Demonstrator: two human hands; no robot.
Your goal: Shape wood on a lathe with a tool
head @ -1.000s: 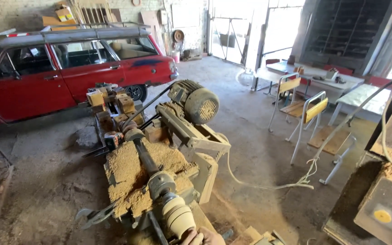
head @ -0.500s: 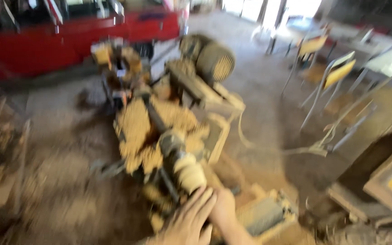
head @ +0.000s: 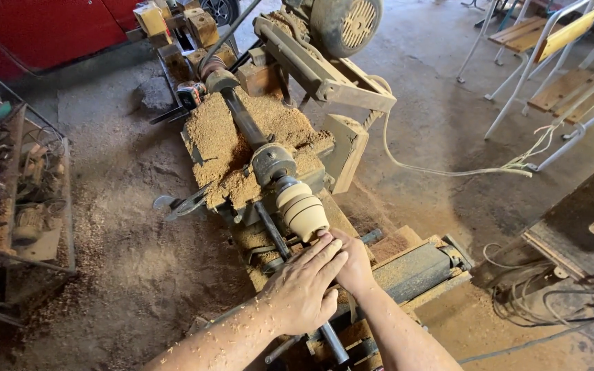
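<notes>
At the bottom of the view, two bare forearms dotted with wood chips are seen. The left hand [head: 304, 288] is laid flat, its fingers [head: 324, 257] pressed together and stretched toward the pale turned wooden piece [head: 302, 209]. The right hand [head: 353, 264] is partly hidden under the left one; its fingertips are placed against the lower end of the same piece, but how its fingers are bent cannot be told. The wooden piece, rounded and grooved like a small cup, is mounted on the wood lathe [head: 269, 165], just below a grey metal head. A dark steel bar [head: 242, 117] is run along the lathe, and thick heaps of tan sawdust [head: 214, 137] are spread over its bed. Farther up, a round grey electric motor [head: 345, 24] with a ribbed cover is fixed. A white cable [head: 441, 172] is trailed over the dusty concrete floor [head: 139, 261] toward metal-framed chairs [head: 551, 62] with wooden seats. A red car body [head: 42, 31] is seen at the top left.
</notes>
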